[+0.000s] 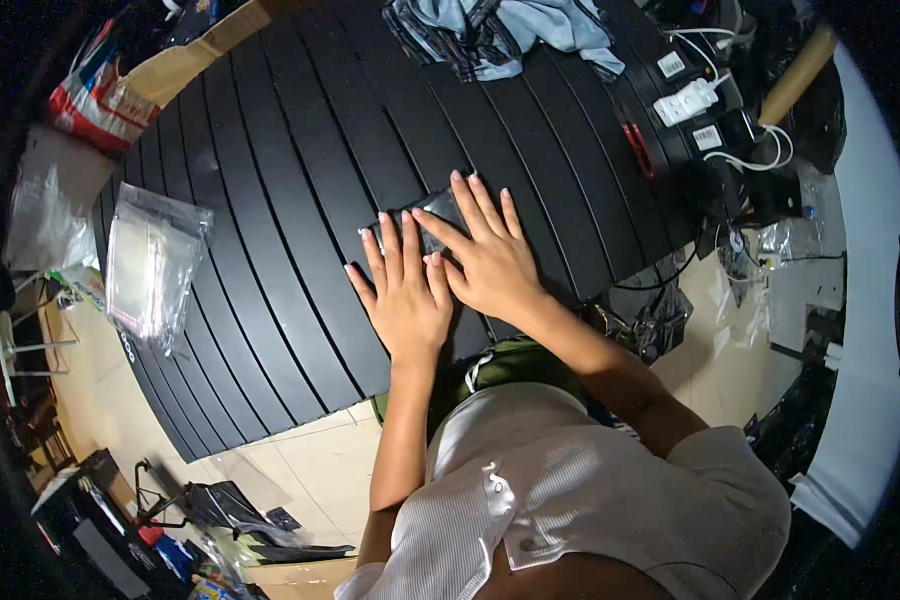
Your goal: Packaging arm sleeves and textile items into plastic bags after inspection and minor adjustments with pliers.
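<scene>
Both palms face down on the black slatted table point(270, 300). Beneath my fingers lies a flat, dark, shiny piece point(442, 212) that looks like a folded plastic bag or film; most of it is covered, so its exact kind does not show. My left hand point(406, 300) presses on its left part with the fingers stretched out. My right hand point(495, 260) lies on its right part, fingers spread, with the index finger reaching toward the left fingertips. The two thumbs come close together in the middle.
Crumpled blue-and-black cloth point(515, 35) lies at the far edge. Red-handled pliers or cutters point(636, 150) rest at the far right near a white power strip point(686, 103) and cables. Clear plastic packets point(150, 265) sit at the left, below an open cardboard box point(185, 65).
</scene>
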Available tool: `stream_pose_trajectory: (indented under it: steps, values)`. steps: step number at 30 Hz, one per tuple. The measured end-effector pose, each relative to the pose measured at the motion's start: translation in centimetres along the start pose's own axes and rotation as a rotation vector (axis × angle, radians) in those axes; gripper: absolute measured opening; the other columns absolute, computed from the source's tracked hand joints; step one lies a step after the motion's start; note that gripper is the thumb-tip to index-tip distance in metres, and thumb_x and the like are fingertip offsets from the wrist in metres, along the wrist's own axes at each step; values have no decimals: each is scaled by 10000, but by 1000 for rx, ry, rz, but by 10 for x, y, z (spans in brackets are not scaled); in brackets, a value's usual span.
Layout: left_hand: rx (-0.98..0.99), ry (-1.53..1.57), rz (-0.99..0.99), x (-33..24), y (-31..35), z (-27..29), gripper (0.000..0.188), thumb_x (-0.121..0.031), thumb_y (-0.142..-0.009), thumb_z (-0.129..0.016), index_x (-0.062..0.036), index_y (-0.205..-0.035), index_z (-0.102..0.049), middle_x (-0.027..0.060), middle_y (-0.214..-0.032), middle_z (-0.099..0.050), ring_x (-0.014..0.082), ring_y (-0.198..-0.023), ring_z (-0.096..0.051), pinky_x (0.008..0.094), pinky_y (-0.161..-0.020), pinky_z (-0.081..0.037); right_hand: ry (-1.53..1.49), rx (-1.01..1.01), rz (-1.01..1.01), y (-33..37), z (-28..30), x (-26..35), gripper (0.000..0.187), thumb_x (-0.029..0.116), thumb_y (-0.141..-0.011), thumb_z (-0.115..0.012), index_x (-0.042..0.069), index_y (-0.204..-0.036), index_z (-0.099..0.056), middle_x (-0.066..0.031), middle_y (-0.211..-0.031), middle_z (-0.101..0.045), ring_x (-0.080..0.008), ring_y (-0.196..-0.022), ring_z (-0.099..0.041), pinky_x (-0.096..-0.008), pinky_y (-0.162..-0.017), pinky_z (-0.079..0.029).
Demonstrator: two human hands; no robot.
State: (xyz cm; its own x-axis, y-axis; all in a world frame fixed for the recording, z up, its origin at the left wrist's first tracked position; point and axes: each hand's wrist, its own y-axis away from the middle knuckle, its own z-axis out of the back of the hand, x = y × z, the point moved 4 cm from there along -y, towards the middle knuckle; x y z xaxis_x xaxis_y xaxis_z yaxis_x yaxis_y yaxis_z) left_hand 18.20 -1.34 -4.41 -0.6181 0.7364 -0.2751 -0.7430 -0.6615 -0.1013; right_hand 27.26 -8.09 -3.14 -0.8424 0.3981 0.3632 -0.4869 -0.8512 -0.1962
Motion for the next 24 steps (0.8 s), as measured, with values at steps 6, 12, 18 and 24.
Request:
stream_pose_trajectory:
  steps: [6, 12, 18, 24]
  values:
    - [8, -24, 15, -2, -1, -1, 492, -336, -892, -329, -156, -1350, -334, 55, -1422, -265, 252, -1327, -197, 509, -1057, -85, 2, -17, 2, 1, 2, 0, 486, 306, -813, -508, 253, -1290, -434, -194, -1405, -234, -336, -1305, -222, -534, -1030, -152]
    - [-99, 291, 26, 7, 2, 8, 478, -326, -925, -277, -99, -1343, -328, 114, -1416, -258, 275, -1330, -178, 459, -1069, -89, -199, -108, -26, 2, 10, -9, 470, 277, -856, -476, 176, -1308, -401, -183, -1412, -222, -326, -1300, -234, -451, -1048, -177]
    - [-157, 1357, 284, 54, 17, 14, 436, -169, -919, -451, 4, -1301, -334, 144, -1249, -463, 204, -1137, -456, 299, -986, -299, -1475, -279, -593, 26, 13, -76, 363, 190, -903, -438, -2, -1211, -435, -149, -1215, -470, -251, -1102, -494, -360, -926, -397]
    - [126, 961, 345, 51, 21, 19, 434, -187, -849, -578, 26, -1202, -443, 111, -945, -597, 143, -845, -557, 263, -737, -433, -1166, 101, -666, 32, 17, -57, 535, 281, -820, -595, 11, -1240, -403, -81, -995, -579, -133, -857, -557, -256, -682, -449]
